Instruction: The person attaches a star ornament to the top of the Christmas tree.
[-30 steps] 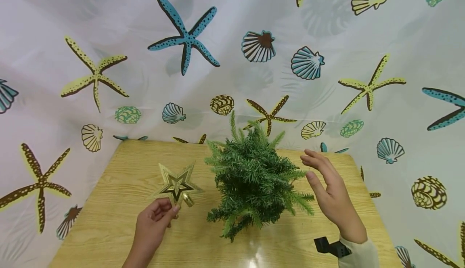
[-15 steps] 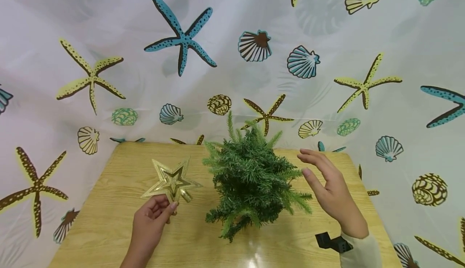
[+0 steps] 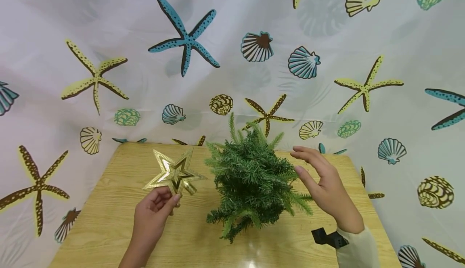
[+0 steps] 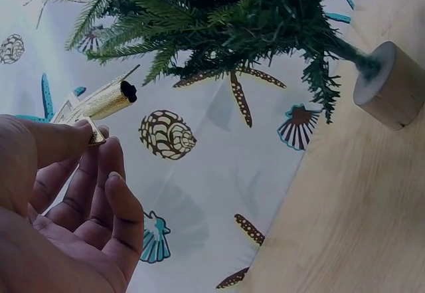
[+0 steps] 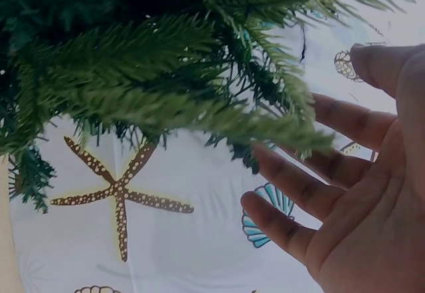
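Backdrop: sea-print curtain (image 3: 327,30), starfish and shells, hung behind and round the sides. Wooden counter (image 3: 109,219), pale grain, bare along its left edge. Small artificial fir tree (image 3: 250,179) stands mid-counter, nearer the far edge; the left wrist view shows its thin stem set in a round wooden base (image 4: 392,84) resting on the counter. Right hand (image 3: 327,187) beside the tree's right flank, fingers straight and spread, holding nothing; the right wrist view puts the fingertips (image 5: 262,153) at the branch tips, whether touching I cannot tell. Left hand (image 3: 152,215) raised above the counter's left half, its grip closed on a gold star tree topper (image 3: 174,174), thumb and fingertips pinching the lower point just beside the tubular socket (image 4: 106,100). Star held upright, apart from the tree. Judgement: topper looks like thin glittered plastic, openwork, very light, stiff but liable to snap at the points; best held near the centre or by the socket tube. Tree appears light too, branches springy, likely to tip if pushed; steady it by stem or base.
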{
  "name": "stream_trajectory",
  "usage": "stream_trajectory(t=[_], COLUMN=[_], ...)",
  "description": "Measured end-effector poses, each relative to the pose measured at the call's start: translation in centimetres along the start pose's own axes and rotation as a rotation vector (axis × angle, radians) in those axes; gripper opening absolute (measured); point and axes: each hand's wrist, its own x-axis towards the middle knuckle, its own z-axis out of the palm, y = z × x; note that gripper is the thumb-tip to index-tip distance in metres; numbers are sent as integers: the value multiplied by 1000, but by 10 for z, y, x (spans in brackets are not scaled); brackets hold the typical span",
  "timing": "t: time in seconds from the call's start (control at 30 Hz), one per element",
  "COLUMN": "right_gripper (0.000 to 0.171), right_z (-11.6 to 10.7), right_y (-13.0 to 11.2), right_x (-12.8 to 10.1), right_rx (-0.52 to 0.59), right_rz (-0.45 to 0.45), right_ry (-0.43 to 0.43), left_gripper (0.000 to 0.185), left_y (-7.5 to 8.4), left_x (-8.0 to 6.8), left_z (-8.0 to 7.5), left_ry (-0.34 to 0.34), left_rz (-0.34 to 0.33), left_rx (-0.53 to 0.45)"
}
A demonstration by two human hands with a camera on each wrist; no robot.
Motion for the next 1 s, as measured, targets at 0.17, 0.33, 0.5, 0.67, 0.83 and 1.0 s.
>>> stream_trajectory(t=[0.17,0.33,0.5,0.67,0.83,1.0], right_gripper=[37,34,33,32,30,32], right_z=[0,0,1,-2,-4,0], right_y=[0,-1,-8,-30,-43,-27], right_x=[9,17,25,35,44,50], right_rx=[3,12,28,57,50,40], right_rz=[-22,-35,-49,-69,-60,-91], right_ry=[-10,-13,-17,-27,-49,-69], left_gripper=[24,23,21,20,18,16], left_y=[8,13,16,19,26,32], left_x=[5,7,9,12,11,10], left_z=[3,6,8,10,10,10], left_ry=[-1,13,40,62,83,75], left_rz=[32,40,65,131,159,157], left_rx=[-4,-36,-80,-162,-187,-190])
